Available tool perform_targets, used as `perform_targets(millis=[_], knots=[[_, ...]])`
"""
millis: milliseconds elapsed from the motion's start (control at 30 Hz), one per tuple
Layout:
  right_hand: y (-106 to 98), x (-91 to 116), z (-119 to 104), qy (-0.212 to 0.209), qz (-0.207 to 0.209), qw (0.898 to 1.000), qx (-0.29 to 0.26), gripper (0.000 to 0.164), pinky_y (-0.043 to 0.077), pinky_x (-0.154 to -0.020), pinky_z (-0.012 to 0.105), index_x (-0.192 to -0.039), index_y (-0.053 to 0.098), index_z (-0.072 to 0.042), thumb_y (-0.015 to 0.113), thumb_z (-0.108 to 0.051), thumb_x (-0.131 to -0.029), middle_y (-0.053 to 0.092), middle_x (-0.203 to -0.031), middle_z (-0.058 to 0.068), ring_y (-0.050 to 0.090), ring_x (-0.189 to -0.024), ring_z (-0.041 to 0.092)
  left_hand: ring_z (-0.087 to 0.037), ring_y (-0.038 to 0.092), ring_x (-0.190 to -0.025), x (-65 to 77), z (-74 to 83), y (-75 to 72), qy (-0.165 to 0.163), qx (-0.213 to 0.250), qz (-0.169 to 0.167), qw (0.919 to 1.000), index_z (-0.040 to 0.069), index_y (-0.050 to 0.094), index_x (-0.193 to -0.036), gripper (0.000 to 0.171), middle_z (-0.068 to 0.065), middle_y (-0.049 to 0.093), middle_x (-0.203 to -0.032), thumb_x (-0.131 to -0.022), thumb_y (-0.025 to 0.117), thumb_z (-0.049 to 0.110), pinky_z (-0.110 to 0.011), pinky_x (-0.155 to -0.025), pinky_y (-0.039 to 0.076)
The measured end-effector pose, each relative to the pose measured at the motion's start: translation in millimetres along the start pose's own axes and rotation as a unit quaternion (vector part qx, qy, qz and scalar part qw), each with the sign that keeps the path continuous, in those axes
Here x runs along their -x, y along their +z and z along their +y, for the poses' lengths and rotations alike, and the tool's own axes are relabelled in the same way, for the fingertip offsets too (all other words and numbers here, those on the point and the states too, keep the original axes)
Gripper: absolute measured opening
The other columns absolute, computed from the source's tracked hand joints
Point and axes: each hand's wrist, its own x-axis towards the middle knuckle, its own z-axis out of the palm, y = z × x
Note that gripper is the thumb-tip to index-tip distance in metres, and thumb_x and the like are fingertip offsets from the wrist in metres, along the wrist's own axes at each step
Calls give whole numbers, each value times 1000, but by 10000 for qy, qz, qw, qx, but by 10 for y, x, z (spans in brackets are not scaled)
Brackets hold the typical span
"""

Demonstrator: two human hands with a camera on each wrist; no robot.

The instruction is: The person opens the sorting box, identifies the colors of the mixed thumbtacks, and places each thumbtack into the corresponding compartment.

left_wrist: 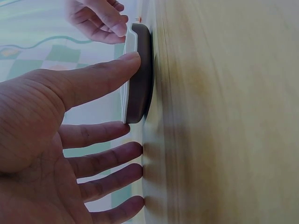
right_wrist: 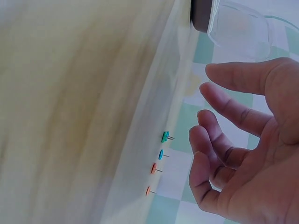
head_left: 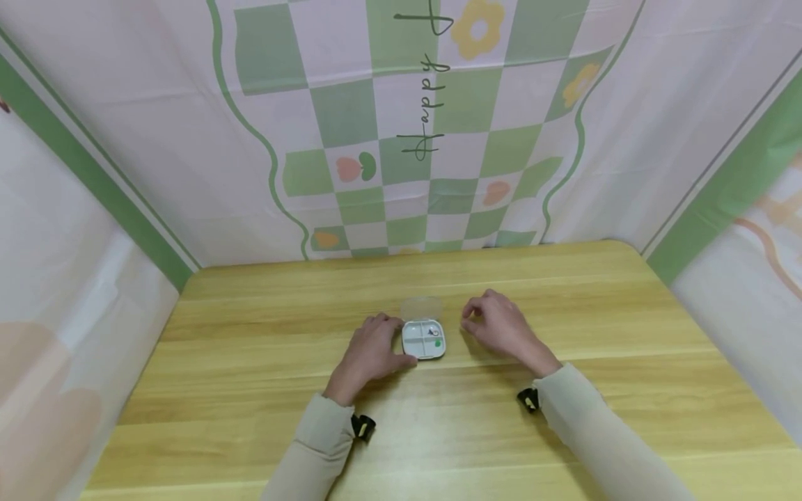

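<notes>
A small pill box (head_left: 423,339) with a clear raised lid (head_left: 421,307) sits on the wooden table; its pale tray is divided into compartments. A green piece and a small silvery piece lie in the right-hand compartments. My left hand (head_left: 371,348) pinches the box at its left side, thumb at the front edge and index finger at the rear corner. To the right of the box, my right hand (head_left: 498,325) hovers with loosely bent fingers; nothing shows between thumb and index finger. Several thumbtacks (right_wrist: 154,168), green, blue and orange, lie points up beyond that hand in the right wrist view.
The wooden table (head_left: 250,431) ends at a patterned curtain (head_left: 401,97) along the back, with more curtain at both sides. Black straps (head_left: 363,427) show at the cuffs of both sleeves.
</notes>
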Motion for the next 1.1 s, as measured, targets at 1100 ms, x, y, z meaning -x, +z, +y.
perform_targets(millis=[1100], knots=[[-74, -16, 202, 414, 312, 9970, 582, 21, 35, -70, 41, -95, 67, -11, 68, -24, -78, 52, -90, 7, 46, -82, 24, -26, 48, -108, -8, -7, -5, 48, -68, 6, 10000, 7, 53, -125, 69, -8, 54, -118, -71, 75, 43, -43, -90, 37]])
